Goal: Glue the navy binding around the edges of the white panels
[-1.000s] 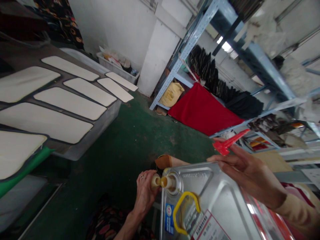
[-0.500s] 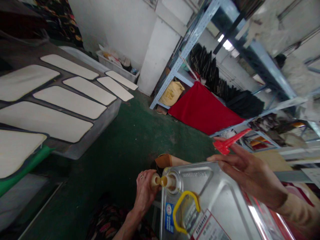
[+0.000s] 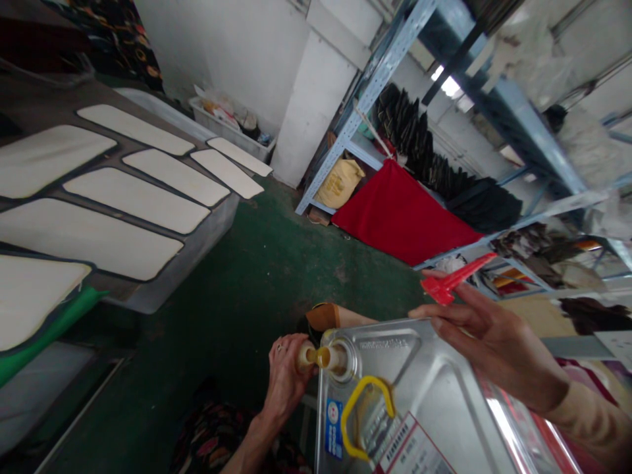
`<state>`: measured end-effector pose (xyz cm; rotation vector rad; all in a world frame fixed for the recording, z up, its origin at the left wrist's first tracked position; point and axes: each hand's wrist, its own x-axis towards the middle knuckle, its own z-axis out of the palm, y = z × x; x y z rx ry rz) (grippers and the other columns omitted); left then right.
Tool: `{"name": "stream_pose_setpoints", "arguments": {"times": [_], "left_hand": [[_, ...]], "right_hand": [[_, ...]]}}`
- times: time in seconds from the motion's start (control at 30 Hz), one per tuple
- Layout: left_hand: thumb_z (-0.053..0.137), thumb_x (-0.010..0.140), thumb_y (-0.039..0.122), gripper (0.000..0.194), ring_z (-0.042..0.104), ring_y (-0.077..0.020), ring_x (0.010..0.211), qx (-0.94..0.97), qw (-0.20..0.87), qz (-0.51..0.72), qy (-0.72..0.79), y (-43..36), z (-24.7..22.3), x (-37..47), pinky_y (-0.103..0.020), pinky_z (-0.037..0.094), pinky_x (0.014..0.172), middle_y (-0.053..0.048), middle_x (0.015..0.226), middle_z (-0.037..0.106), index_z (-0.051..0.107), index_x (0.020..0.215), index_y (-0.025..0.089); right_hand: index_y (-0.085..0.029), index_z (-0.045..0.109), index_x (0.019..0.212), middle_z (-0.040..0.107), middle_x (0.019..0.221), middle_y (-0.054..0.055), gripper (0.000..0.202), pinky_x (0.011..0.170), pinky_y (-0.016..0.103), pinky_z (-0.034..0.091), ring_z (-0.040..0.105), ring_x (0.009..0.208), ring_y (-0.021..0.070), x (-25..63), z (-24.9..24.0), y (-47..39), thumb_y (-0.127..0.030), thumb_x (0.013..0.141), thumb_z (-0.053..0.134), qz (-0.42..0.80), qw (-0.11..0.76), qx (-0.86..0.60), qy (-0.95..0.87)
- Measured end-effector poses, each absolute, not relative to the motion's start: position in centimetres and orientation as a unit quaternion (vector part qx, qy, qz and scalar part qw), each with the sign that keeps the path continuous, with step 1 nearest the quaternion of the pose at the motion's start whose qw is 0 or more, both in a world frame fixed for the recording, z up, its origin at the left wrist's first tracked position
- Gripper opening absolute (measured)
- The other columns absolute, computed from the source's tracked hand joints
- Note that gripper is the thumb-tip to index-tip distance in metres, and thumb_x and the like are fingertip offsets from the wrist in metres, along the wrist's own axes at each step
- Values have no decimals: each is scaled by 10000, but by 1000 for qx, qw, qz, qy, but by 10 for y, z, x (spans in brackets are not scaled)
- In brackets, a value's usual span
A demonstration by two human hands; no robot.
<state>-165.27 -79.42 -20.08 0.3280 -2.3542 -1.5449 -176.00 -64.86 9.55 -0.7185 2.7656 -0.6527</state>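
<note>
A tilted metal can (image 3: pixel 439 382) fills the lower right, with a yellow carrying handle (image 3: pixel 347 424) on its top face. From its round spout (image 3: pixel 340 359), thick yellow-brown liquid (image 3: pixel 322 357) runs into the mouth of a small bottle (image 3: pixel 303 357). My left hand (image 3: pixel 284 372) is closed around that bottle, whose body is mostly hidden by the fingers. My right hand (image 3: pixel 498 345) rests along the can's upper edge, steadying it. Between the fingers of that same hand is a red plastic nozzle cap (image 3: pixel 439 288), pointing up and right.
Pale rounded panels (image 3: pixel 143 197) lie on a grey table at left, a green strip (image 3: pixel 54 329) at its near corner. A blue metal rack (image 3: pixel 365 99) with black goods and a red cloth (image 3: pixel 395 214) stands ahead. A white bin (image 3: pixel 232 135) sits by the wall.
Liquid keeps running from the can into the bottle. Both hands and the can hold almost the same position; the view has shifted only slightly.
</note>
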Motion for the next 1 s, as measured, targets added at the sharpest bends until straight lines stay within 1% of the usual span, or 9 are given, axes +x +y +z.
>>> {"name": "stream_pose_setpoints", "arguments": {"times": [0.27,0.43,0.7,0.87,1.0], "left_hand": [[663,657,248,447,557,-286,1046,113,156,-540,-819,-794,-201,-1653,-496,341,968,-86,1061,637,559,1089,200],[642,684,240,425,547,-285,1058,110,160,-540,-819,-794,-202,-1653,-501,331,974,-90,1070,629,548,1097,203],[691,652,249,459,551,-296,1040,106,151,-540,-821,-795,-199,-1655,-517,339,959,-97,1060,632,550,1085,193],[684,643,213,462,553,-293,1051,100,154,-539,-822,-794,-190,-1656,-505,343,959,-92,1067,636,552,1085,194],[676,654,227,449,558,-290,1050,93,160,-540,-821,-792,-182,-1656,-499,348,960,-80,1065,641,550,1085,213]], "right_hand": [[-262,352,1338,735,962,51,484,883,372,541,695,897,229,-1760,97,-646,-311,880,502,-214,104,-250,939],[-246,365,1333,736,965,59,476,901,381,534,692,911,233,-1761,97,-647,-302,880,500,-206,108,-250,940],[-256,457,1207,746,941,34,383,847,322,564,697,904,221,-1761,97,-647,-291,833,536,-252,101,-219,937],[-247,482,1193,749,932,27,379,839,315,569,701,889,217,-1763,103,-643,-264,821,554,-264,99,-212,936],[-258,499,1189,748,957,19,390,808,259,574,701,893,194,-1765,105,-632,-273,813,601,-323,110,-178,923]]}}
